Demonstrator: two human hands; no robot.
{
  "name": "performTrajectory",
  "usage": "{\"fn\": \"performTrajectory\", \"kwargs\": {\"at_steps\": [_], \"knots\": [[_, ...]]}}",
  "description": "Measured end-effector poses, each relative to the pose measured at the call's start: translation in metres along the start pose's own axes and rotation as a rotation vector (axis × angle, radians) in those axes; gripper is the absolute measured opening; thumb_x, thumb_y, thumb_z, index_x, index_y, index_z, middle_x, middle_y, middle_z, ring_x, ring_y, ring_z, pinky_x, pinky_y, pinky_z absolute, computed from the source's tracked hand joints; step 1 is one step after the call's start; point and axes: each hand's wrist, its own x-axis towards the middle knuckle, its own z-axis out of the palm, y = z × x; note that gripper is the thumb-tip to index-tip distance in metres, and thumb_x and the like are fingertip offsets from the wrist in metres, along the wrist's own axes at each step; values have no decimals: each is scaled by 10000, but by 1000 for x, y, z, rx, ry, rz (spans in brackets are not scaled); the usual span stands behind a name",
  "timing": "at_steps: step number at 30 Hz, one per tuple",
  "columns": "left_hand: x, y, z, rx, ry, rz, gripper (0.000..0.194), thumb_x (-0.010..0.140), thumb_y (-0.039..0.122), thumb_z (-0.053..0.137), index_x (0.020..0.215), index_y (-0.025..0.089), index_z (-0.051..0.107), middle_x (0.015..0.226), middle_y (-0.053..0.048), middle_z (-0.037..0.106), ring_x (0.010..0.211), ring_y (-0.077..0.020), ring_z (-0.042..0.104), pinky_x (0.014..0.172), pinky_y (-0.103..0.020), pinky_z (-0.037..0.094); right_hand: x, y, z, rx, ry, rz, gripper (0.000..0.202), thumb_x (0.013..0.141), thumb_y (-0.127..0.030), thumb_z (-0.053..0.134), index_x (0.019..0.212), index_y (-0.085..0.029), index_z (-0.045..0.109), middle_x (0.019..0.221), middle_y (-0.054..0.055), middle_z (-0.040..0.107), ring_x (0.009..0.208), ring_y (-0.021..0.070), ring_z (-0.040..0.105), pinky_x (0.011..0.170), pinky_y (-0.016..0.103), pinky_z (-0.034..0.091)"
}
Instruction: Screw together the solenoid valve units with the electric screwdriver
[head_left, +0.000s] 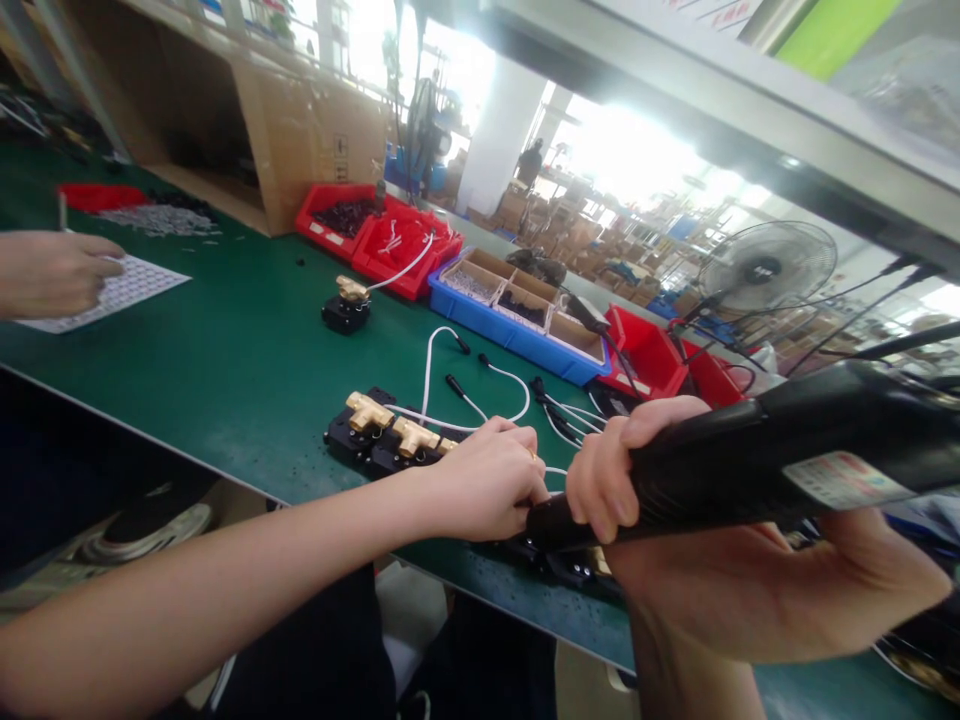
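Observation:
My right hand [727, 580] is wrapped round a black electric screwdriver [765, 450] with a label on its side. The tool slants down to the left over the work. Beside its front end, my left hand [499, 480] is closed with curled fingers; what it grips is hidden. Below both hands, black housings [570, 568] line the table's front edge, partly covered. Left of my left hand stand more units, with brass tee fittings [414, 437] on a black base [343, 440]. White cables [517, 385] with black connectors lie behind them.
A single brass-and-black unit [347, 312] stands farther back with its white cable. Red bins [409, 285] and a blue divided tray [517, 345] line the rear. At left, another person's hand [56, 275] is over a printed sheet [142, 290]. A cardboard box [307, 130] stands behind.

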Motion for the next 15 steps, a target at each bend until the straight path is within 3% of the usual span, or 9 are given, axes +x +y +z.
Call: {"fn": "performTrajectory", "kwargs": {"at_steps": [4,7,15], "knots": [[0,-1,1,-6,12,7,129,755,104,687,675,203,708,723,-4,696,924,-222,543,859,-376,325,5,0,15,-67,55,-74,633,691,-780,683,782,-154,665,513,7,509,428,166,483,461,288,377],[-1,-2,1,-49,20,19,162,762,89,695,656,210,713,696,6,685,913,-210,527,871,-383,307,8,1,22,-85,11,-115,652,680,-809,673,628,-165,588,409,-22,453,323,135,409,389,257,340],[0,1,-1,-76,-12,0,168,781,89,687,677,214,730,729,-1,696,917,-208,525,880,-394,309,13,2,25,-97,30,-162,657,721,-791,656,568,-157,575,379,-20,438,294,148,418,337,258,340]]}}
